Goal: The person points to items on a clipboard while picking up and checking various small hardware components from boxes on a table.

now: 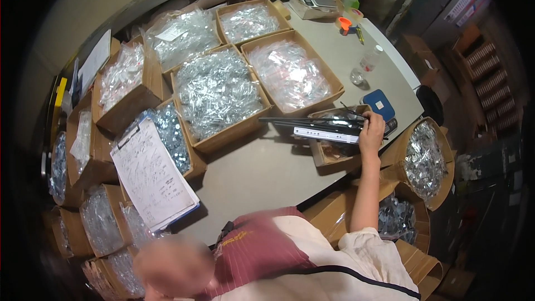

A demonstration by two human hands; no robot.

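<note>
My right hand point(372, 134) reaches over the table's right side, fingers closed round the end of long thin black strips point(312, 122). Along them lies a white rail with small holes point(326, 135), its right end by my fingers. Beneath is a small open cardboard box point(331, 156), its contents partly hidden by the strips. Beside that hand lies a blue square object with a white label point(379, 103). At the lower left is a smeared skin-coloured shape, possibly my left hand point(174, 266); its fingers cannot be made out.
Open cartons point(217, 97) of bagged small parts crowd the table's left and back. A clipboard with a written sheet point(153, 173) leans over some. A clear bottle point(370, 58), an orange cup point(344, 24) and a scale point(317, 1) stand farther back. More cartons point(426, 159) stand right.
</note>
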